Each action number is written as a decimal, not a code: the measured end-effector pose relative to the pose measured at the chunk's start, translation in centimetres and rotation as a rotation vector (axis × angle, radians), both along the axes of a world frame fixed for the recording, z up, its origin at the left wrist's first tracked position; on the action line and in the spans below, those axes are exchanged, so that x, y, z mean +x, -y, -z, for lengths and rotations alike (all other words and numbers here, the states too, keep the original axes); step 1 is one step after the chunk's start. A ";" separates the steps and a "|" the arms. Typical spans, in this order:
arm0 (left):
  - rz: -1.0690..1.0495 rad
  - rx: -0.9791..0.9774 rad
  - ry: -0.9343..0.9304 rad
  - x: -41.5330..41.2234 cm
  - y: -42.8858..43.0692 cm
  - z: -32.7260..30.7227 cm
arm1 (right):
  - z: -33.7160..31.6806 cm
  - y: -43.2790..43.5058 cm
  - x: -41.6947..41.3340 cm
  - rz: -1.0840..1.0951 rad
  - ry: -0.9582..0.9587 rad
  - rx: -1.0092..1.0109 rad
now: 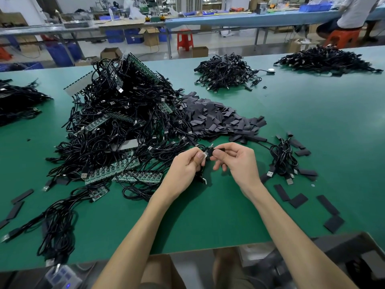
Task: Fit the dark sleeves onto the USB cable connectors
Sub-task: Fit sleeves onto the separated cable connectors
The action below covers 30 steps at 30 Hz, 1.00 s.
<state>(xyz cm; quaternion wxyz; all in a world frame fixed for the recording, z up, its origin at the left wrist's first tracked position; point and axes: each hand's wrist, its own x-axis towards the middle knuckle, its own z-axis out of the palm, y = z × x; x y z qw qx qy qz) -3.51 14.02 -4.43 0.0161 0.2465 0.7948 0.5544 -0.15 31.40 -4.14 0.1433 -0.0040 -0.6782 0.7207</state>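
- Cardboard box and power strip sit below the near edge of the green table.
- Left hand pinches a cable connector; right hand pinches a dark sleeve against it, just above the table.
- Tangled cables with green circuit strips heap on the left, touching the sleeve pile behind the hands.
- Loose sleeves lie scattered on the right.
- Beyond stand blue-topped benches, a red stool and a seated person.

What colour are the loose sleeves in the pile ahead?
Sleeve pile: matte dark grey, lighter than the black cables. Head view.
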 end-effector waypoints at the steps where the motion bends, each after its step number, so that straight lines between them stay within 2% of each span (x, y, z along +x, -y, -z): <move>1: -0.002 0.012 0.001 0.0 0.0 0.0 | 0.0 0.0 0.0 -0.001 -0.001 0.004; 7: -0.014 0.009 -0.005 0.2 0.1 0.0 | -0.2 0.3 0.3 -0.039 -0.031 0.061; 12: -0.030 -0.019 -0.016 0.0 0.1 -0.1 | 0.0 0.0 0.2 0.030 -0.042 0.045; 20: -0.040 -0.030 -0.020 0.1 0.0 -0.1 | -0.2 0.1 0.2 -0.095 -0.033 0.055; 25: -0.035 -0.019 -0.014 0.0 0.0 -0.1 | -0.2 0.2 0.1 -0.058 -0.019 -0.032; 30: -0.028 -0.030 -0.006 0.0 0.0 -0.1 | -0.2 0.2 0.2 -0.058 -0.020 -0.026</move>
